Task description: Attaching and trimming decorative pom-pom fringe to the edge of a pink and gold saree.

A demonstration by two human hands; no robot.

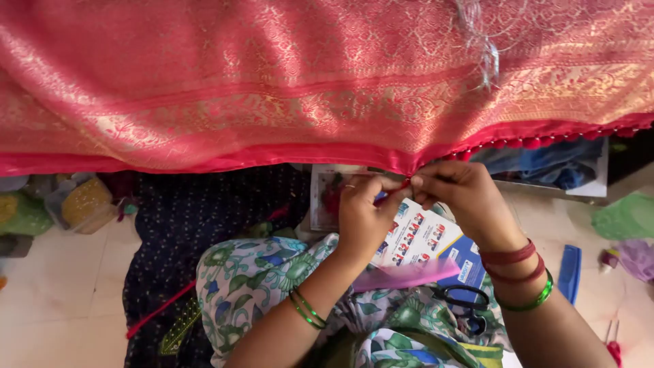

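Red thread, a short bit of it, showed between your two sets of fingertips, right at the lower hem of the pink and gold brocade silk cloth stretched across the top of the view. Your left hand had its fingers curled in and pinched tight against the hem, and your right hand met it from the other side, fingers likewise closed and pinching at the same spot. Whether a needle sat in either pinch was too small to tell.

To the right of your hands, a row of small red tassel knots hung along the hem; to the left the hem ran plain. Two thin green bangles circled your left wrist, while red bands and a green bangle sat on your right wrist.

Just below your hands lay a white printed card with small coloured pictures, partly on your lap, which was covered in white fabric with a green and blue floral print. A strip of pink plastic rested across it, and black-handled scissors lay beside your right forearm. A dark navy dotted cloth spread over the pale tiled floor at left. Farther right a blue comb lay on the floor, well apart from your hands.
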